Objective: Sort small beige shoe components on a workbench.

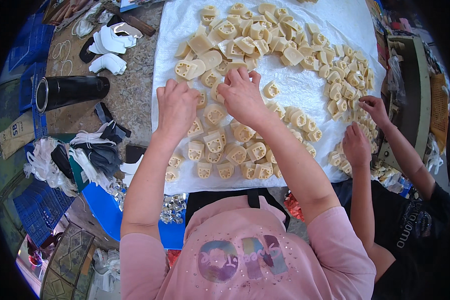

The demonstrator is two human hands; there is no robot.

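You are looking down on a mottled brown stone-like table top (130, 95), partly covered by a white cloth (305, 90). On its left part lies a black cylinder (70, 91) on its side, beside white moulded shells (110, 47) and a heap of white and dark straps (92, 150). Blue plastic crates (37, 210) stand at the left, one near the top corner and one lower down. A grey-green machine (410, 100) sits at the right edge. The light is bright and even, like daylight.
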